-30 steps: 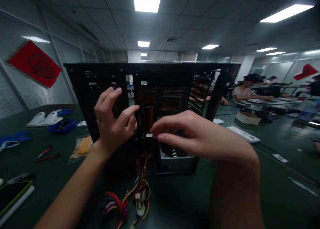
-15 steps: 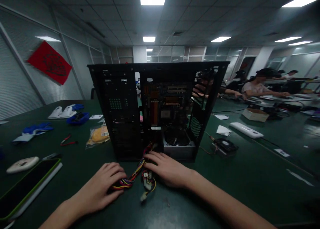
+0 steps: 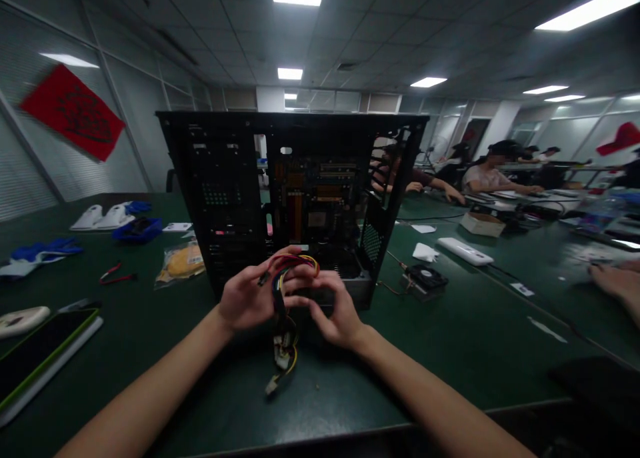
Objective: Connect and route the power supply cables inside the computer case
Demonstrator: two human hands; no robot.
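A black computer case stands upright on the green table, its open side facing me. Inside it are a motherboard and, low on the right, a power supply, partly behind my right hand. In front of the case, my left hand is closed around a bundle of coloured power cables, which is bent into a loop. My right hand grips the same bundle from the other side, fingers curled. Below my hands, several white connectors hang or rest near the tabletop; which, I cannot tell.
At left lie a phone, red-handled pliers, a bagged yellow item, a blue tray and gloves. To the right are a cooling fan and a white power strip. Another person's hand enters at right.
Both hands have risen from the tabletop and come together, lifting the cable bundle into a loop before the case. The view has shifted to the right.
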